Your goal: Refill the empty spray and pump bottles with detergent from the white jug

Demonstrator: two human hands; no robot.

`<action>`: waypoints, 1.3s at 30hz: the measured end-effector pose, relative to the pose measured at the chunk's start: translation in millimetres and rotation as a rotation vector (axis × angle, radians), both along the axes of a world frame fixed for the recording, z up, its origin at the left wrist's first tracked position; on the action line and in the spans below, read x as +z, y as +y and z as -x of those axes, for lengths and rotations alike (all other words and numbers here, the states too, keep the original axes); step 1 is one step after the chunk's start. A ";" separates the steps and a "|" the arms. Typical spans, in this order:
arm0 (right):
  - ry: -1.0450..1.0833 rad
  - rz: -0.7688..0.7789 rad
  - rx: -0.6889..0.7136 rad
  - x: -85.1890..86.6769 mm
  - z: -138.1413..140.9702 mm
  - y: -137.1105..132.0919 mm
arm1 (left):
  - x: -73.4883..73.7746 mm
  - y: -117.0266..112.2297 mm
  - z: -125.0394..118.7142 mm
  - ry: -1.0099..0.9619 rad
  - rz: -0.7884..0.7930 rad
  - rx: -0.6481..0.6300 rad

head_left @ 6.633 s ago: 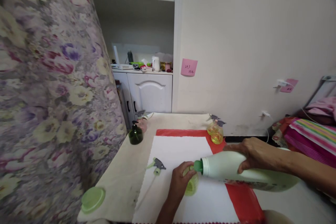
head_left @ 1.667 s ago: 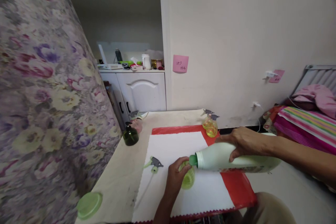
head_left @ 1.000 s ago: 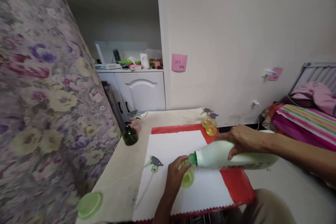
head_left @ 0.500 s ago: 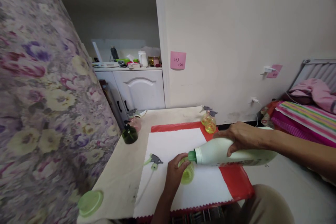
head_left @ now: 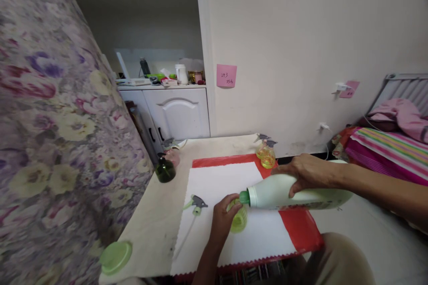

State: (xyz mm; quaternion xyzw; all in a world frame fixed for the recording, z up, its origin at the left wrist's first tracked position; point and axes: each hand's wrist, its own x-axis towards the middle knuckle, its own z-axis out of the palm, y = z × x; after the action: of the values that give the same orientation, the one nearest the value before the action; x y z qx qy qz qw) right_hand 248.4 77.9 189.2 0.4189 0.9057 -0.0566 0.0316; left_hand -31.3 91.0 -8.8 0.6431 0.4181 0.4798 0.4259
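My right hand [head_left: 306,173] grips a large pale green detergent bottle [head_left: 301,195], tipped sideways so its green spout rests over the mouth of a small yellow-green spray bottle [head_left: 240,221]. My left hand [head_left: 221,219] is wrapped round that small bottle, which stands on a white cloth [head_left: 230,213]. The bottle's grey and green trigger spray head [head_left: 196,205], with its long tube, lies loose on the cloth just left of my left hand.
A green cap [head_left: 115,257] lies at the table's near left corner. A dark green spray bottle [head_left: 165,171] and a pink one stand at the left edge; two yellow spray bottles [head_left: 266,156] stand at the back. A floral curtain [head_left: 56,133] hangs close on the left.
Both hands and the two bottles keep the same pose throughout. Only the camera view has shifted slightly; the big bottle stays tipped over the small one.
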 end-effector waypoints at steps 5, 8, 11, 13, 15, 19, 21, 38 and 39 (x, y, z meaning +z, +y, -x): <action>-0.013 0.010 -0.008 0.6 0.6 0.2 | -0.5 -0.3 -0.5 -0.006 0.001 0.006; -0.034 0.000 -0.003 -0.6 0.7 1.1 | -0.7 -0.1 -0.4 -0.005 0.001 0.002; -0.061 -0.040 0.013 -3.8 -0.6 3.1 | -0.5 0.1 -0.2 -0.002 0.001 -0.004; -0.078 -0.062 0.018 -5.8 -1.7 4.4 | -0.2 0.2 -0.1 0.002 0.002 -0.005; -0.080 -0.064 0.025 -6.9 -2.5 5.3 | 0.4 -0.1 0.0 0.006 0.002 -0.004; -0.073 -0.060 0.015 -6.0 -2.8 5.2 | 2.1 -1.0 0.0 0.011 0.004 -0.002; -0.064 -0.051 0.013 -5.3 -2.7 4.8 | 2.7 -1.4 0.0 0.012 0.005 -0.001; 0.047 -0.055 -0.064 -30.8 -15.6 -4.3 | -2.9 1.3 -1.4 0.001 0.021 0.013; 0.052 -0.060 -0.067 -33.3 -16.5 -4.7 | -3.7 1.7 -1.3 0.001 0.021 0.014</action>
State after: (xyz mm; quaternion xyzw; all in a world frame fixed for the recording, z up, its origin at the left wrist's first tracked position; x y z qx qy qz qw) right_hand 264.9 73.2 155.9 0.4483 0.8929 -0.0414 -0.0066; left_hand -29.9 92.6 -12.6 0.6359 0.4279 0.4781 0.4289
